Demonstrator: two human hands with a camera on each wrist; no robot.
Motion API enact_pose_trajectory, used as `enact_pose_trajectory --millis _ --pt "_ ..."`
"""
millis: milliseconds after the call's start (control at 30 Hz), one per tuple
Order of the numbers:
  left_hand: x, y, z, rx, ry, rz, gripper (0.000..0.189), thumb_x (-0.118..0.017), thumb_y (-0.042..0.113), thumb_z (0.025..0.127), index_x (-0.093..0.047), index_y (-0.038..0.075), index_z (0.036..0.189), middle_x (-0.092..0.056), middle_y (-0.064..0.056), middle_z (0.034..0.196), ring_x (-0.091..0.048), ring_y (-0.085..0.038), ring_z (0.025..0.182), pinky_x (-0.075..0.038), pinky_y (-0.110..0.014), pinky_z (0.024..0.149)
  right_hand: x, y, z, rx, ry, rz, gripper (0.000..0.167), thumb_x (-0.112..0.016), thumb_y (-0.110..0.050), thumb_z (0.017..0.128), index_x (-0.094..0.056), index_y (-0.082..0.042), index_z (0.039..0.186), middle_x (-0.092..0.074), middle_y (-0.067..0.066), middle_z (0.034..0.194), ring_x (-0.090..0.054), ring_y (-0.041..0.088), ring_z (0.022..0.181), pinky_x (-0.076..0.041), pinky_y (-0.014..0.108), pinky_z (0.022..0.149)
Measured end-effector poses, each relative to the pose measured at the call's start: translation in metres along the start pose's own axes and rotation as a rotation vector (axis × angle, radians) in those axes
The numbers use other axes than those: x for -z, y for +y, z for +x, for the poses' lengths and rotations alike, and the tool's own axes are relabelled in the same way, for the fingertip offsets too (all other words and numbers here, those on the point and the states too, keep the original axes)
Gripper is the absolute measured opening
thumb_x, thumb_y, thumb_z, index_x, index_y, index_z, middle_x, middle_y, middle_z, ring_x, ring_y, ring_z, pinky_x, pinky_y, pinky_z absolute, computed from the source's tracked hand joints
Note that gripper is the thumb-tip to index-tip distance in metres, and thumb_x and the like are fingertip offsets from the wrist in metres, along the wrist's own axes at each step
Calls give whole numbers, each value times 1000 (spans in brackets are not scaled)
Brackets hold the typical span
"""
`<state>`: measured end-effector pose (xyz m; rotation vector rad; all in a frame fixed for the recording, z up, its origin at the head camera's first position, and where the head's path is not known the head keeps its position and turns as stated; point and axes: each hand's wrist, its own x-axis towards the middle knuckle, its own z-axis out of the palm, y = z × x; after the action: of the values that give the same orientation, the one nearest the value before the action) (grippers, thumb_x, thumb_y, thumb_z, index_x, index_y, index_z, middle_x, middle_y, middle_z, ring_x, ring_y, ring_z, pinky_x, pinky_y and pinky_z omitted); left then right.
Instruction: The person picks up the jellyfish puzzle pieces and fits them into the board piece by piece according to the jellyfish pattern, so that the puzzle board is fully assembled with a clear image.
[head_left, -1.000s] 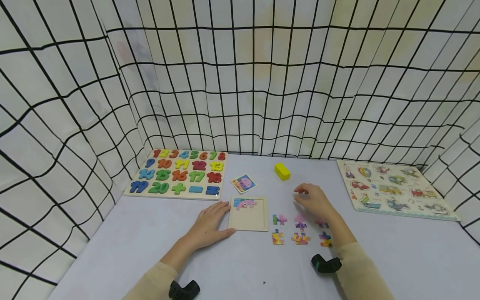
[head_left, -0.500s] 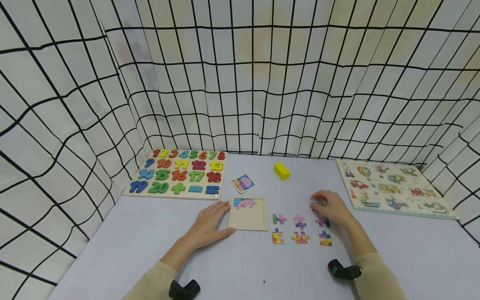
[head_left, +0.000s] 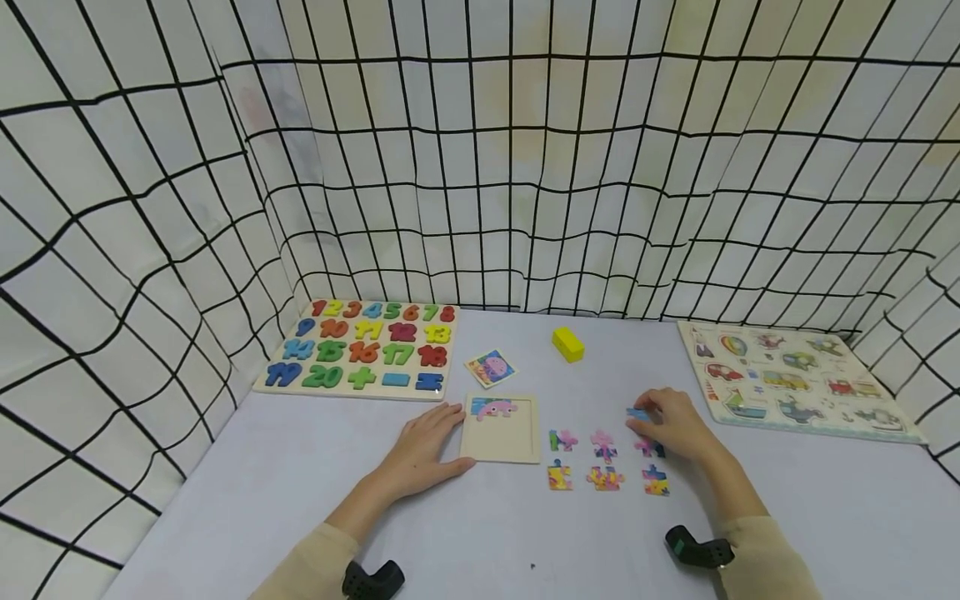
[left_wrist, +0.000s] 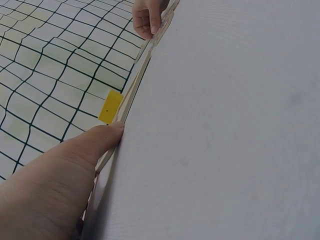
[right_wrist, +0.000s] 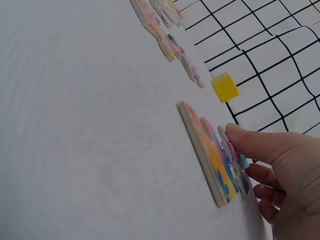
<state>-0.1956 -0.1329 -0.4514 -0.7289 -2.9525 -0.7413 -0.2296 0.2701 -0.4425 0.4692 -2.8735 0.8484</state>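
My left hand point(head_left: 420, 454) lies spread, thumb and fingertips against the left side of the pale tray point(head_left: 497, 443). My right hand point(head_left: 672, 425) is curled, pinching a small blue piece point(head_left: 637, 413), partly hidden, near the right column's knobbed, colourful puzzle pieces point(head_left: 656, 481).
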Motion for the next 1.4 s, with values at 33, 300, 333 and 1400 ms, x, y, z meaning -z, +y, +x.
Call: enact_pose_trajectory --millis 33,300,333,1400 --pt "0 0 0 2 -1 0 73 -61 51 81 -42 9 137 -35 -6 144 -23 -24 135 -22 -49 104 0 0 0 -2 1 2 28 -70 -25 81 -62 -4 96 -56 5 89 -45 23 84 -37 39 74" --pt "0 2 1 8 -1 12 73 -61 51 81 -42 9 137 -36 -6 144 -23 -24 135 -21 -49 104 0 3 -3 -71 -6 72 27 -69 -25 82 -53 -9 96 -52 2 78 -44 17 71 -37 30 62" --pt "0 3 1 8 -1 11 73 -62 50 81 -42 9 137 -36 -6 144 -23 -24 135 -21 -49 104 0 3 -3 -78 -5 80 26 -69 -25 82 -52 -10 96 -52 1 77 -45 16 69 -38 30 61" --pt "-1 -1 0 4 5 12 73 -61 51 81 -42 9 137 -36 -6 144 -23 -24 135 -22 -49 104 -4 -21 9 -22 57 311 20 -66 -15 85 -59 -11 103 -59 2 80 -48 16 66 -40 22 53"
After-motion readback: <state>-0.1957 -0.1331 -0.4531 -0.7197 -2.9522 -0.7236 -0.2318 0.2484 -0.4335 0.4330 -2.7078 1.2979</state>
